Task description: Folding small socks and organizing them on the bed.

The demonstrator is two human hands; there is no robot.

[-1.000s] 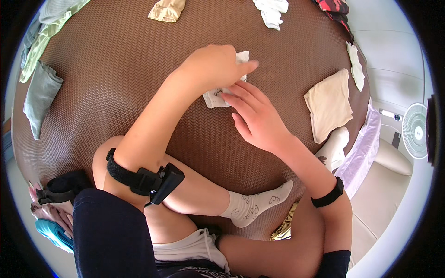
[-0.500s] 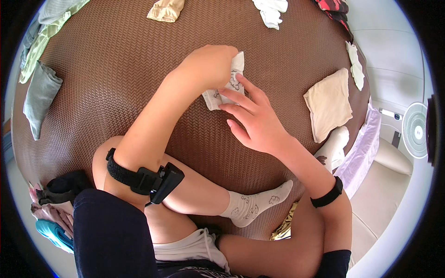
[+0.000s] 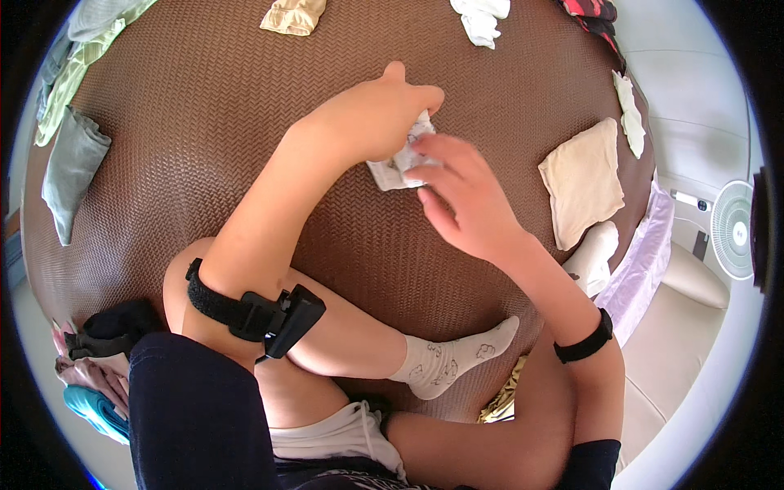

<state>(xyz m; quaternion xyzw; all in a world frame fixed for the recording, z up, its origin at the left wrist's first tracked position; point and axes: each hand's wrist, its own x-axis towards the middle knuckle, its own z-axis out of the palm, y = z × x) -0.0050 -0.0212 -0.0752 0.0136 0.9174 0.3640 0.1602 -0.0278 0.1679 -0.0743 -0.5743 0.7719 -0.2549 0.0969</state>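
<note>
A small white cloth (image 3: pixel 390 175) with dark line drawings, sock-like and folded, is held above the brown woven surface. My left hand (image 3: pixel 382 114) is closed around its upper part, with one finger pointing up and another digit reaching past its top edge; the remaining fingers are hidden. From the right, my right hand (image 3: pixel 469 196) touches the cloth with its fingertips. Those fingers are apart and slightly blurred, and the thumb stands off below the cloth. On my foot is a white sock (image 3: pixel 449 363) with similar drawings.
Garments lie around the edge: a beige folded cloth (image 3: pixel 584 184), a white sock (image 3: pixel 594 257) and lilac fabric (image 3: pixel 643 237) to the right, a grey-green garment (image 3: pixel 73 175) to the left. Tan (image 3: pixel 294 16) and white (image 3: pixel 482 22) pieces lie at the far side. A fan (image 3: pixel 732 229) stands beyond the right edge.
My right hand has shifted a little right and up, its fingers now closer to the cloth. My left hand's digits have spread from the fist, and the cloth has bunched slightly.
</note>
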